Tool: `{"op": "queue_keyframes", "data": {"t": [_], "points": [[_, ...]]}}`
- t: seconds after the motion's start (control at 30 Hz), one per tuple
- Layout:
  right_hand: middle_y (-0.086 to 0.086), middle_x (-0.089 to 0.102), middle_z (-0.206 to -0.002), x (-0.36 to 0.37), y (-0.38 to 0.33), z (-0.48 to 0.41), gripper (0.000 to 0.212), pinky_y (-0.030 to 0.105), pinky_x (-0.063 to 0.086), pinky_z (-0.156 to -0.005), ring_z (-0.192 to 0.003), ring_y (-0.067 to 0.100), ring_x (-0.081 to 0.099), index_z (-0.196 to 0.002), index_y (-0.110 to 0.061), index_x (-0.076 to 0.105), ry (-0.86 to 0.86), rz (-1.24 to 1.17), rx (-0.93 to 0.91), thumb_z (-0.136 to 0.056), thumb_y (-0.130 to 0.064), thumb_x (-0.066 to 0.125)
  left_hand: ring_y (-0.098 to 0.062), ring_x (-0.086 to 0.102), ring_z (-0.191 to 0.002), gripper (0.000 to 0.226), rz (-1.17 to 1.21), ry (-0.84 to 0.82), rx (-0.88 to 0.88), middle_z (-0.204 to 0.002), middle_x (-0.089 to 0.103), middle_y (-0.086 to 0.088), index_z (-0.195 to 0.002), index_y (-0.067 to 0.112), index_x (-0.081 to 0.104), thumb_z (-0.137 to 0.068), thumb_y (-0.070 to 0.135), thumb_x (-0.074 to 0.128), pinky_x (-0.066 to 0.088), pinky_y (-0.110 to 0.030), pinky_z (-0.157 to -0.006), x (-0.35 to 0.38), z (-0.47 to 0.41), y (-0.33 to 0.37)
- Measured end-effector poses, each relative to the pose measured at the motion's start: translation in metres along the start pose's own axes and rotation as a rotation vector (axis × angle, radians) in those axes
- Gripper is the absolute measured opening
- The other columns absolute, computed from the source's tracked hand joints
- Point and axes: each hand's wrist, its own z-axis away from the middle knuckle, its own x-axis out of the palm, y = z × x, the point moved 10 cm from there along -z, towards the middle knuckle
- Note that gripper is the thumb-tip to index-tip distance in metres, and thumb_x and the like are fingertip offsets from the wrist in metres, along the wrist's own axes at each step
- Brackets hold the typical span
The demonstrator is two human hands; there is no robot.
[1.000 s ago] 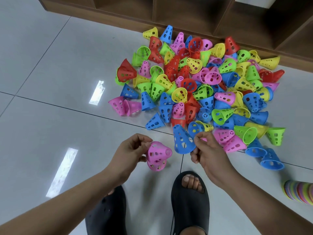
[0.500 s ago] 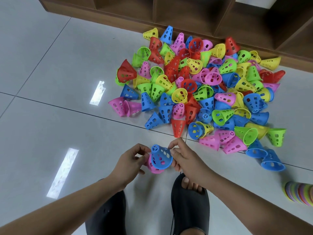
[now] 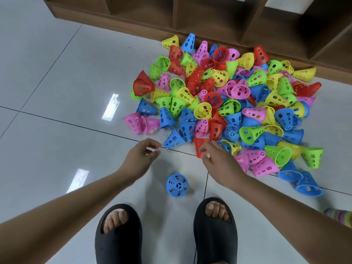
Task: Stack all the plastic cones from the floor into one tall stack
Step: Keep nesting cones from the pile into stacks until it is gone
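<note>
Across the pale tiled floor [image 3: 57,92], just in front of a dark wooden shelf unit [image 3: 209,21], lies the pile of cones [image 3: 238,103]: five colours (red, blue, green, yellow, pink), many dozens of them, too tangled for me to count true. Nearly the whole job is left, I'd say.

Two bare arms reach down from a crouch. The left hand [image 3: 140,158] hovers above the tile with its fingers loosely curled round nothing. The right hand [image 3: 217,161] is at the pile's near edge. Two black slippers [image 3: 118,242] are planted below.

Between the slippers and the hands stands one stack [image 3: 176,185], upright and blue on top. Other colours show through its holes, so something nests underneath, but I can't tell how many.

One red cone [image 3: 198,149] is the target. The right hand's fingers and thumb sit either side of its narrow end, though I can't tell whether they have clamped on yet. To do it well, I'd lift it by that end, turn the wide mouth down, and drop it squarely over the blue top while the free hand steadies the stack.
</note>
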Motion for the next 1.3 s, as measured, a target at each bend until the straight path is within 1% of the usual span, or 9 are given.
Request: {"op": "queue_keyframes", "data": {"t": [0.17,0.37,0.5,0.63,0.8,1.0,1.13,1.23,1.3], "points": [[-0.006,0.044,-0.133,-0.014,0.014,-0.021,0.022,0.038,0.058,-0.072,-0.085,0.02,0.064,-0.121,-0.021,0.057,0.067,0.173,-0.016,-0.1,-0.018,0.059,-0.01,0.065,-0.101,0.022,-0.143,0.141,0.097,-0.129,0.053,0.004,-0.12,0.028,0.07,-0.098,0.023,0.07,0.05,-0.024,-0.084,-0.03,-0.029,0.02],[-0.005,0.038,-0.155,0.005,0.032,-0.017,0.031,0.043,0.06,-0.082,-0.105,0.029,0.067,-0.132,-0.018,0.061,-0.012,0.213,0.033,-0.1,-0.018,0.057,-0.016,0.06,-0.117,0.038,-0.204,0.11,0.045,-0.141,0.047,0.006,-0.138,0.032,0.063,-0.101,0.025,0.068,0.05,-0.032,-0.097,-0.032,-0.038,0.008],[-0.005,0.041,-0.146,0.005,0.033,-0.009,0.029,0.043,0.059,-0.071,-0.087,0.026,0.068,-0.127,-0.017,0.064,0.023,0.205,0.029,-0.099,-0.016,0.06,-0.013,0.062,-0.119,0.046,-0.22,0.036,-0.003,-0.147,0.052,0.009,-0.147,0.034,0.058,-0.103,0.028,0.065,0.056,-0.039,-0.099,-0.026,-0.038,0.0],[-0.006,0.053,-0.122,0.002,0.025,0.002,0.022,0.042,0.057,-0.069,-0.087,0.02,0.066,-0.119,-0.015,0.069,0.055,0.18,-0.039,-0.099,-0.011,0.063,-0.01,0.062,-0.119,0.049,-0.248,0.011,-0.004,-0.147,0.056,0.009,-0.151,0.034,0.055,-0.103,0.029,0.064,0.054,-0.034,-0.096,-0.024,-0.033,0.003],[-0.009,0.059,-0.103,0.002,0.025,0.017,0.006,0.03,0.047,-0.066,-0.074,0.007,0.057,-0.103,-0.018,0.072,0.079,0.112,0.007,-0.098,-0.016,0.071,0.005,0.063,-0.106,0.033,-0.191,0.149,0.031,-0.126,0.068,0.016,-0.134,0.034,0.067,-0.101,0.029,0.065,0.054,-0.026,-0.082,-0.039,-0.013,0.018],[-0.015,0.066,-0.086,-0.003,0.042,0.034,0.017,0.01,0.045,-0.066,-0.081,0.001,0.061,-0.087,-0.027,0.068,0.098,-0.134,0.248,-0.09,-0.017,0.081,-0.009,0.067,-0.084,0.009,0.11,0.227,0.035,-0.094,0.078,0.008,-0.1,0.028,0.076,-0.099,0.02,0.072,0.05,-0.027,-0.075,-0.043,0.022,0.036],[-0.011,0.071,-0.087,-0.008,0.052,0.046,0.015,0.013,0.05,-0.071,-0.083,0.002,0.065,-0.091,-0.028,0.067,0.142,-0.33,0.382,-0.093,-0.02,0.079,-0.01,0.058,-0.077,0.009,0.316,0.085,0.025,-0.094,0.08,0.002,-0.102,0.015,0.077,-0.1,0.009,0.07,0.046,-0.023,-0.067,-0.016,0.04,0.052],[-0.005,0.073,-0.089,-0.014,0.057,0.049,0.012,0.03,0.056,-0.07,-0.081,0.012,0.07,-0.095,-0.026,0.066,0.185,-0.503,0.444,-0.094,-0.021,0.077,-0.009,0.059,-0.074,0.012,0.36,-0.029,0.021,-0.091,0.076,-0.007,-0.107,0.014,0.077,-0.102,0.008,0.069,0.046,-0.019,-0.064,0.006,0.052,0.057],[0.004,0.075,-0.089,-0.019,0.059,0.05,0.01,0.033,0.054,-0.066,-0.073,0.014,0.069,-0.101,-0.018,0.067,0.227,-0.661,0.481,-0.096,-0.015,0.075,-0.008,0.056,-0.068,0.016,0.382,-0.075,0.002,-0.086,0.072,-0.009,-0.111,0.015,0.077,-0.102,0.006,0.068,0.045,-0.02,-0.063,0.018,0.058,0.054]]}}
